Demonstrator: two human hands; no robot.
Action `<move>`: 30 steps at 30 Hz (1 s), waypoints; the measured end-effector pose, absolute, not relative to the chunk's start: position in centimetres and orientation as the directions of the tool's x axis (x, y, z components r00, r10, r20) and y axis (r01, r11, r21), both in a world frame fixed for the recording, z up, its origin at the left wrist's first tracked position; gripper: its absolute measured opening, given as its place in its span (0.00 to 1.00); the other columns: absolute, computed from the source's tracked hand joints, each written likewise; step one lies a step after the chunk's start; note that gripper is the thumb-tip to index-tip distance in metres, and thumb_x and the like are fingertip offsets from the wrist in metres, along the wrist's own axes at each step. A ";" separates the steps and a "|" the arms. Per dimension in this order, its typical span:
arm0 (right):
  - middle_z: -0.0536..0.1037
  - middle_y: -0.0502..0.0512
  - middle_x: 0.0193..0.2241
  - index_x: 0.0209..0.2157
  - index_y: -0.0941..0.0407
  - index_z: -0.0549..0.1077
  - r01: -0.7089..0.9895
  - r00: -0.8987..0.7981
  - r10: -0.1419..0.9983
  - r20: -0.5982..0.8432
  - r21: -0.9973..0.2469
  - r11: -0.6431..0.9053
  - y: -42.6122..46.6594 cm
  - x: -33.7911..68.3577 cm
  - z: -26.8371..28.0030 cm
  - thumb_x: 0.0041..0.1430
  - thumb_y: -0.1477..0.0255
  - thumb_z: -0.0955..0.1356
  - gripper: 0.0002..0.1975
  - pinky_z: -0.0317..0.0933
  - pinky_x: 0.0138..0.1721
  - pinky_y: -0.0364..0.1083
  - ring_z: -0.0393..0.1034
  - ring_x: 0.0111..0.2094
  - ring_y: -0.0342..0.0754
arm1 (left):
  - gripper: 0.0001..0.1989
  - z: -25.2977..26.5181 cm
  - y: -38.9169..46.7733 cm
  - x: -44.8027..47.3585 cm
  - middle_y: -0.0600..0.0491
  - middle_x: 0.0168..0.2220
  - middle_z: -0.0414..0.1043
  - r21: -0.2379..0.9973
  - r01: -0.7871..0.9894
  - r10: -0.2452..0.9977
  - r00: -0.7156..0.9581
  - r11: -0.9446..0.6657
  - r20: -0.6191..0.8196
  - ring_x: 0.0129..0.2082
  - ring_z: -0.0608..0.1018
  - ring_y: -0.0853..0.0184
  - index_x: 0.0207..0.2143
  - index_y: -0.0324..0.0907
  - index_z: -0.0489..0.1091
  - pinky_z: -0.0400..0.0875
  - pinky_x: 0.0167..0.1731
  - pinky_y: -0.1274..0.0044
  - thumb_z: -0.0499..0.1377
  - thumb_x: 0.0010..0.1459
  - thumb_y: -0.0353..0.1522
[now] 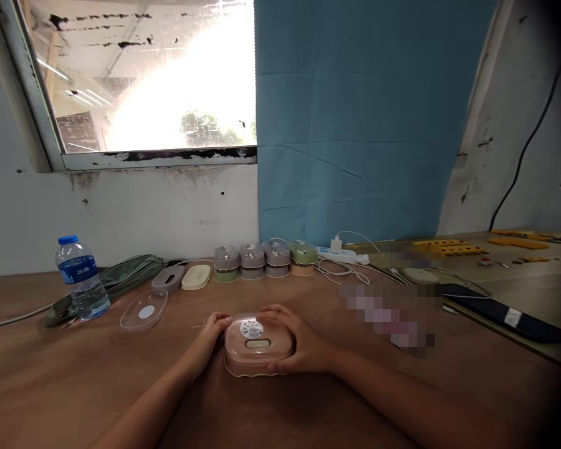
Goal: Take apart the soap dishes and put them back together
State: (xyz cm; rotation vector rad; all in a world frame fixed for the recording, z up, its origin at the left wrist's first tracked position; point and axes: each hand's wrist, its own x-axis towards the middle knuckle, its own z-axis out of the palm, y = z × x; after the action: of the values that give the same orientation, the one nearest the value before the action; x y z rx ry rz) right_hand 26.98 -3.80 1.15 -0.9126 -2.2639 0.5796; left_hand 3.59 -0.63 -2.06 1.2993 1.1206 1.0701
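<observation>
A pink box with rounded corners (243, 349) rests on the brown table in front of me. It has a glossy clear cover, a round printed sticker and an oval slot in its top. Along its left side, my left hand (211, 330) presses its fingers to the far left corner. My right hand (303, 343) wraps round the right end, thumb at the near edge and fingers across the far edge. To the left lies a loose clear lid (129, 317) with a white round sticker. Behind it are a grey slotted lid (161, 280) and a cream shallow piece (194, 284).
Several stacked boxes in grey and green (251, 257) line the wall side. A water bottle (79, 271) stands by a dark green pouch (131, 277) at left. Cables (341, 272) and a power strip (339, 254) lie back right, near yellow parts (449, 247).
</observation>
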 end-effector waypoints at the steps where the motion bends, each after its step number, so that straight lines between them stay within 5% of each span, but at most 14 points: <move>1: 0.59 0.58 0.51 0.51 0.53 0.62 0.460 -0.563 0.739 0.370 -0.602 0.653 -3.8 27.0 1.2 0.33 0.59 0.73 0.40 0.51 0.53 0.53 0.55 0.52 0.56 | 0.18 -2.0 -0.7 3.6 0.52 0.35 0.68 0.999 0.046 0.988 0.157 0.002 -0.010 0.42 0.69 0.60 0.38 0.39 0.63 0.59 0.41 0.73 0.55 0.47 0.40; 15: 0.59 0.56 0.54 0.55 0.52 0.56 0.444 -0.684 0.691 0.232 -0.620 0.647 -3.7 28.0 2.3 0.30 0.64 0.75 0.47 0.50 0.54 0.53 0.55 0.53 0.55 | 0.19 -0.3 -2.4 3.7 0.48 0.39 0.69 0.998 0.008 0.930 0.363 -0.061 0.054 0.42 0.71 0.61 0.38 0.40 0.59 0.63 0.41 0.72 0.61 0.45 0.35; 30: 0.59 0.57 0.52 0.55 0.51 0.53 0.508 -0.560 0.743 0.367 -0.556 0.658 -3.8 27.3 1.3 0.26 0.62 0.75 0.51 0.52 0.52 0.53 0.55 0.52 0.57 | 0.24 1.0 -3.2 3.7 0.48 0.44 0.67 0.986 -0.114 0.930 0.333 -0.123 0.154 0.44 0.71 0.59 0.40 0.43 0.60 0.65 0.42 0.71 0.65 0.39 0.31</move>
State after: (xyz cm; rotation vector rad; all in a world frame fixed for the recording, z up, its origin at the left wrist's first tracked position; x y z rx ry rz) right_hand 27.35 -3.80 1.31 -0.9654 -2.2884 0.5264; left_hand 3.68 -3.23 1.00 1.3873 0.8144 1.0869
